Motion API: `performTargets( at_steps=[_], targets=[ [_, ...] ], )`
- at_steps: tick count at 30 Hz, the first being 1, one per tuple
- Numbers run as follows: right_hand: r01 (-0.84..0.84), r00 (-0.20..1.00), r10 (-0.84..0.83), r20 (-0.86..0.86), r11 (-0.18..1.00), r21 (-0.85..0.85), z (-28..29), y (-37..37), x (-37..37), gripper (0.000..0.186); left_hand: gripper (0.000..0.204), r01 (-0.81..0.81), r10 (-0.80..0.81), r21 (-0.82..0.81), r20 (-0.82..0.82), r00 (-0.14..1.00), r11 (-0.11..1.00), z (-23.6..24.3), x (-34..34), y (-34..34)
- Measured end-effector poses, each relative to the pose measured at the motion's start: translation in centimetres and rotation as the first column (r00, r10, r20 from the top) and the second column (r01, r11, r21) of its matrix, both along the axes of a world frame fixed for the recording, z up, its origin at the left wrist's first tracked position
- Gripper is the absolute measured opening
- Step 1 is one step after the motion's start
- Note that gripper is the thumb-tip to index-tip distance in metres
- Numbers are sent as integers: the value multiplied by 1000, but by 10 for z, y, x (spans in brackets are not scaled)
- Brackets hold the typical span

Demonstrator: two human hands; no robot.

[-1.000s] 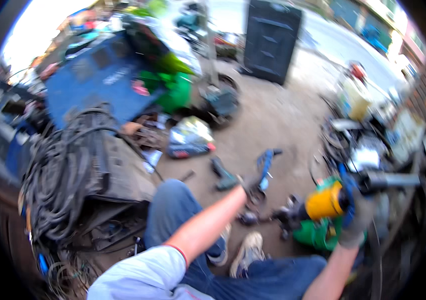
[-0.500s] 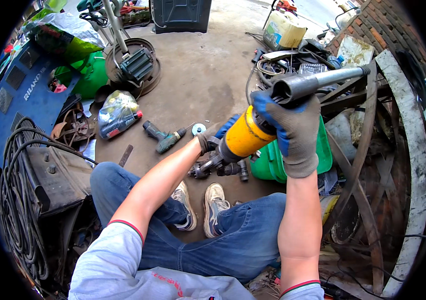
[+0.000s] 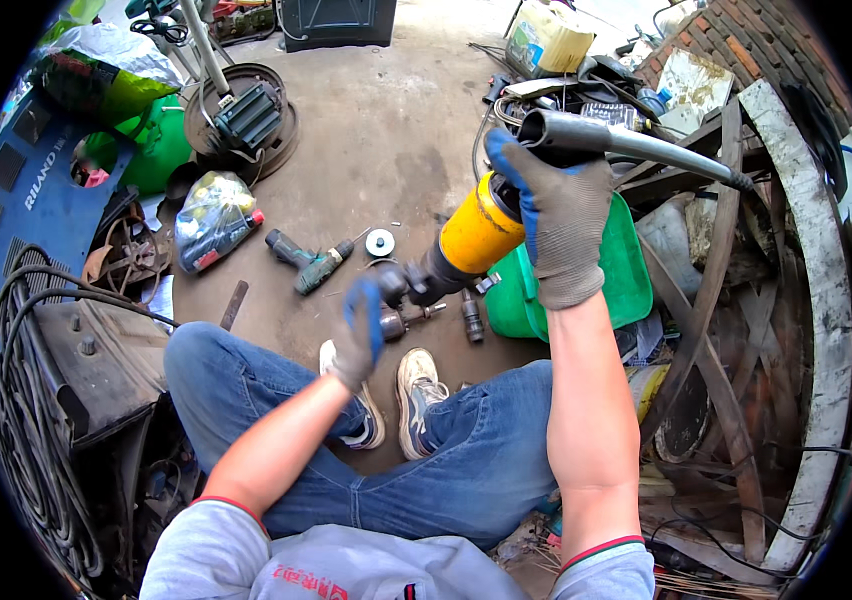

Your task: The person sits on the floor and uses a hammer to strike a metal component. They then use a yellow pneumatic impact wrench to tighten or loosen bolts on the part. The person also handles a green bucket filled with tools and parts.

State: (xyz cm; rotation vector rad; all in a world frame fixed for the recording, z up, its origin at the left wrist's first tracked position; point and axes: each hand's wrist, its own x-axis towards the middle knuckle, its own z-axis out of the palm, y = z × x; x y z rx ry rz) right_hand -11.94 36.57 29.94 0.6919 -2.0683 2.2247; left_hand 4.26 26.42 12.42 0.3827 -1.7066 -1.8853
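Observation:
My right hand (image 3: 571,235), in a grey-and-blue work glove, is closed around the upper end of a tool with a yellow cylinder (image 3: 476,232). A grey metal tube (image 3: 636,142) sticks out above that hand toward the right. The tool's dark jointed lower end (image 3: 428,284) points down and left. My left hand (image 3: 358,335), gloved alike, is raised just left of that end, apart from it. Motion smears its fingers. Beneath the tool, dark metal fittings (image 3: 472,318) lie on the floor. A green-and-black cordless drill (image 3: 308,262) lies beyond my left hand, beside a white disc (image 3: 380,242).
A green plastic bin (image 3: 631,265) stands right of the tool, before a pile of wooden slats (image 3: 716,270). Coiled cables (image 3: 31,400) hang at the left. A filled clear bag (image 3: 216,220) and a motor on a round base (image 3: 246,120) are farther off.
My left hand has come away from the tool's lower end, moving left and toward me. The tool has shifted slightly left, still in my right hand.

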Motion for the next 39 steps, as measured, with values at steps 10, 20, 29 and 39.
performTargets(
  at_steps=[10, 20, 29, 39],
  targets=[
    [-28, 998, 31, -50, 999, 47, 17, 11, 14, 32, 37, 168, -172, 46, 85, 982, 985, 68, -39, -65],
    [-175, 973, 204, -103, 955, 241, 17, 0, 29, 37, 68, 693, -705, 159, 40, 708, 704, 134, -59, -79],
    [-167, 968, 212, -137, 945, 280, 11, -2, 15, 44, 77, 381, -412, -287, -55, 910, 879, 107, -86, -26],
    [-545, 829, 479, 289, 575, 610, -9, 42, -16, 55, 60, 154, -200, -362, -93, 975, 919, 116, -106, -46]
  ],
)
